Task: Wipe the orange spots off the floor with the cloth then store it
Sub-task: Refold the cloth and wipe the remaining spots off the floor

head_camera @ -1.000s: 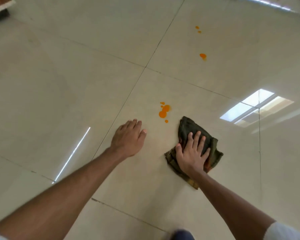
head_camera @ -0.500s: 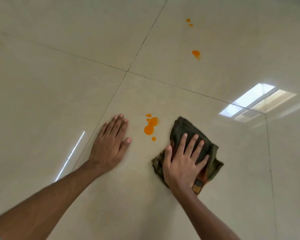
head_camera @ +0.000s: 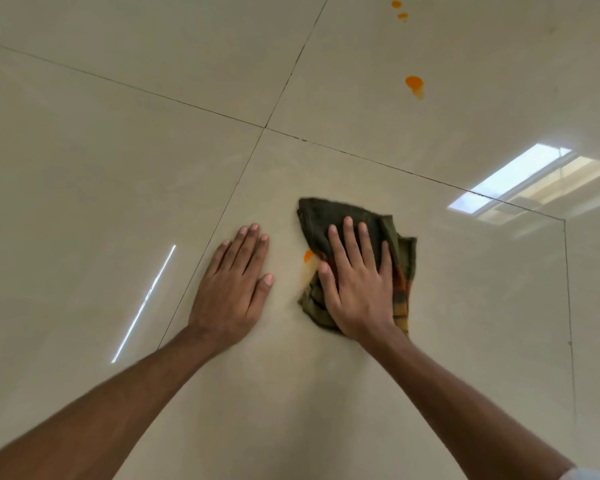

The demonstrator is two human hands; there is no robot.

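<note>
One cloth under my flat right hand, left hand flat on the floor; four orange spots showing.

Left hand: palm down, flat, fingers straight and close together. Right hand: palm down, flat, fingers straight, slightly spread. Left forearm and right forearm bare, stretched forward.

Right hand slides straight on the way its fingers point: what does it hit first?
Nothing, it seems: the right hand, flat on the cloth, points at bare floor and a grout line. The big orange spot looks off to the right of that path.
</note>
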